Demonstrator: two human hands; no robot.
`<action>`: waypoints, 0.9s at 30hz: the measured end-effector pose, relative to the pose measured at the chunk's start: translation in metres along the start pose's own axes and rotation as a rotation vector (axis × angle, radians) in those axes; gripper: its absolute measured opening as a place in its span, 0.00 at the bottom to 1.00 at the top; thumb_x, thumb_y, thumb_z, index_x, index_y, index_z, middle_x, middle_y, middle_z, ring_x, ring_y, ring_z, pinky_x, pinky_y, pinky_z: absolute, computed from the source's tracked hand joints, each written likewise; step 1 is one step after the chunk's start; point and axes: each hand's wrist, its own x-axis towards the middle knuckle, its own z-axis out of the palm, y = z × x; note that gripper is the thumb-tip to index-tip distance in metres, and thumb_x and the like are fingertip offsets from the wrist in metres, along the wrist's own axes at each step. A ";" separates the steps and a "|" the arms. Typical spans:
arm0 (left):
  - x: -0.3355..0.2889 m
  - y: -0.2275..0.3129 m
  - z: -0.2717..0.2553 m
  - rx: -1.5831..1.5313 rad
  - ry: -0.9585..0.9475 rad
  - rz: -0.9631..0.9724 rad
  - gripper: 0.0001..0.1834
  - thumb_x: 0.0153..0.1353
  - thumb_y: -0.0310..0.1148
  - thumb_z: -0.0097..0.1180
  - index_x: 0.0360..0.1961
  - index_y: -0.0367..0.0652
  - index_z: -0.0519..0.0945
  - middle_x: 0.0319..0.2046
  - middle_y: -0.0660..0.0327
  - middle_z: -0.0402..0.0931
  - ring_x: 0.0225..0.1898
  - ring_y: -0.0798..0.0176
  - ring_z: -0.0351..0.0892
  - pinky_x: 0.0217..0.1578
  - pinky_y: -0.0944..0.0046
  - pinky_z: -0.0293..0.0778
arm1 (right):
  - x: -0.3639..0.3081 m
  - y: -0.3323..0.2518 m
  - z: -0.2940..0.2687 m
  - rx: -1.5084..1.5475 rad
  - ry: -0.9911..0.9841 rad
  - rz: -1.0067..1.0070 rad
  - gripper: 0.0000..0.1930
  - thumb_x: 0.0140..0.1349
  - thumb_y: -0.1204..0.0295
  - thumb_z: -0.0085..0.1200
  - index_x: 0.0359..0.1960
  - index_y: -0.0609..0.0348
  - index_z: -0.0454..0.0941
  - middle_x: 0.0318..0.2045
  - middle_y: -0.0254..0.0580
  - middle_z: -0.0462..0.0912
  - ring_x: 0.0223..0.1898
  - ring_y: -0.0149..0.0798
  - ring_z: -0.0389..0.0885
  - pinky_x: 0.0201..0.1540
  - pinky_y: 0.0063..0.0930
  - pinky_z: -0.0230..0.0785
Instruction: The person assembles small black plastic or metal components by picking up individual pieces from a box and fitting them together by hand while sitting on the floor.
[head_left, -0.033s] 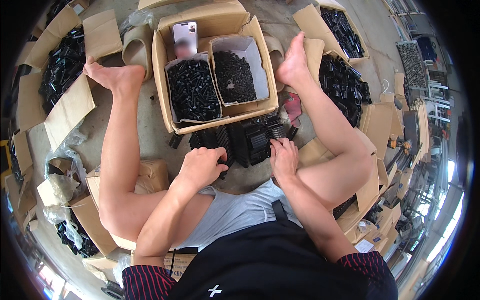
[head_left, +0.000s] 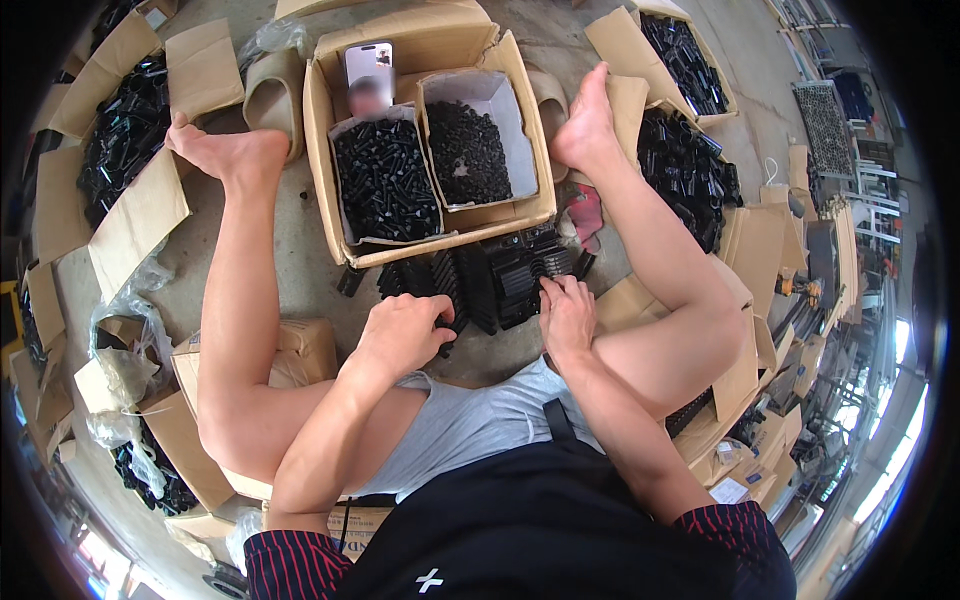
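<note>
Rows of slim black parts (head_left: 480,285) lie side by side on the floor between my legs, some of them ribbed or angled. At their near left end my left hand (head_left: 405,330) is closed, thumb and fingers curled at a black piece mostly hidden beneath them. My right hand (head_left: 568,318) bends its fingers at the near right end of the rows, fingertips against the black parts; what they grip is hidden. Just beyond stands an open cardboard box (head_left: 455,243) with two inner trays: black bolts (head_left: 388,175) on the left, small black nut-like pieces (head_left: 470,150) on the right.
A phone (head_left: 370,65) leans inside the box's far left corner. Open cartons of black parts (head_left: 125,140) stand left, more black parts (head_left: 685,165) right. A pink-and-grey cloth or glove (head_left: 583,218) lies by the box. Clear plastic bags (head_left: 135,335) and a slipper (head_left: 272,100) are leftward.
</note>
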 end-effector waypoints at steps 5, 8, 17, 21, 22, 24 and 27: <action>-0.005 -0.004 0.002 0.001 0.003 -0.029 0.10 0.58 0.37 0.65 0.40 0.46 0.83 0.27 0.58 0.85 0.34 0.52 0.86 0.38 0.53 0.78 | 0.009 -0.007 0.001 0.015 -0.049 0.049 0.14 0.56 0.74 0.61 0.45 0.55 0.81 0.39 0.42 0.77 0.43 0.49 0.76 0.46 0.43 0.67; 0.004 -0.001 0.004 0.006 -0.021 0.007 0.11 0.59 0.37 0.65 0.40 0.47 0.83 0.27 0.58 0.85 0.34 0.52 0.86 0.38 0.53 0.78 | 0.004 -0.001 -0.004 -0.035 -0.075 0.083 0.14 0.56 0.74 0.61 0.45 0.54 0.81 0.38 0.42 0.76 0.43 0.49 0.76 0.46 0.43 0.67; -0.004 0.002 0.000 -0.063 0.020 -0.022 0.13 0.61 0.39 0.64 0.44 0.46 0.83 0.30 0.57 0.86 0.36 0.51 0.86 0.40 0.53 0.79 | 0.010 -0.006 -0.007 -0.052 -0.090 -0.009 0.08 0.54 0.72 0.61 0.38 0.51 0.83 0.38 0.40 0.76 0.44 0.46 0.76 0.47 0.44 0.66; 0.011 0.006 0.007 -0.323 -0.009 0.040 0.21 0.65 0.45 0.61 0.52 0.41 0.80 0.40 0.49 0.86 0.44 0.47 0.86 0.46 0.53 0.79 | 0.011 -0.021 -0.055 -0.025 -0.009 -0.097 0.08 0.56 0.71 0.60 0.37 0.52 0.82 0.44 0.41 0.80 0.50 0.47 0.77 0.55 0.46 0.65; 0.011 0.009 0.011 -0.361 -0.042 0.071 0.25 0.65 0.48 0.60 0.54 0.38 0.79 0.42 0.47 0.85 0.46 0.45 0.84 0.48 0.52 0.78 | 0.013 -0.024 -0.061 0.027 -0.065 -0.166 0.08 0.56 0.71 0.60 0.38 0.53 0.82 0.45 0.41 0.80 0.52 0.47 0.76 0.57 0.47 0.64; 0.011 0.014 0.022 -0.439 -0.111 0.145 0.33 0.67 0.54 0.56 0.58 0.33 0.76 0.48 0.41 0.82 0.51 0.40 0.81 0.52 0.50 0.76 | 0.017 -0.034 -0.071 0.121 -0.173 -0.296 0.09 0.57 0.70 0.59 0.39 0.54 0.81 0.49 0.42 0.81 0.56 0.48 0.76 0.62 0.49 0.63; 0.007 0.016 0.022 -0.496 -0.418 -0.003 0.33 0.68 0.51 0.57 0.59 0.29 0.74 0.45 0.42 0.82 0.50 0.48 0.84 0.47 0.52 0.79 | 0.010 -0.064 -0.072 0.222 -0.269 -0.404 0.12 0.55 0.75 0.60 0.43 0.57 0.80 0.49 0.42 0.80 0.58 0.49 0.75 0.63 0.48 0.65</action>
